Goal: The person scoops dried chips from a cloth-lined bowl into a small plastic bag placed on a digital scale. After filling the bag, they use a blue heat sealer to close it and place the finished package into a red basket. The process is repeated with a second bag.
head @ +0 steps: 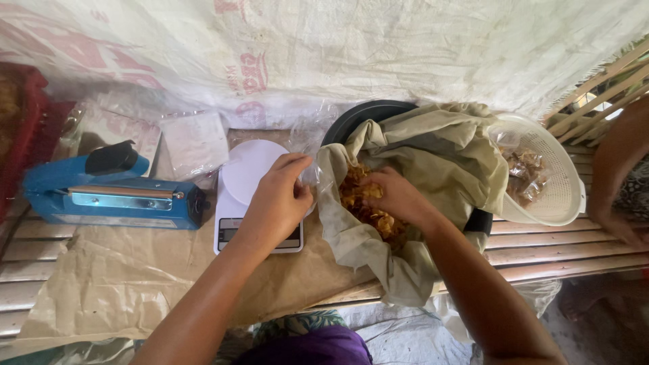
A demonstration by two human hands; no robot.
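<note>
My left hand (278,197) pinches the edge of a small clear plastic bag (309,169) above the white kitchen scale (245,177). My right hand (397,196) reaches into a heap of golden fried chips (357,196) and closes on some of them. The chips lie in a beige cloth (433,152) that lines a black basin (362,115). The fingertips of my right hand are hidden among the chips.
A blue heat sealer (111,192) lies at the left on brown paper (101,284). A red crate (20,128) stands at the far left. A white colander (551,172) with filled packets sits to the right, near another person's arm (612,182). Bamboo slats form the bench.
</note>
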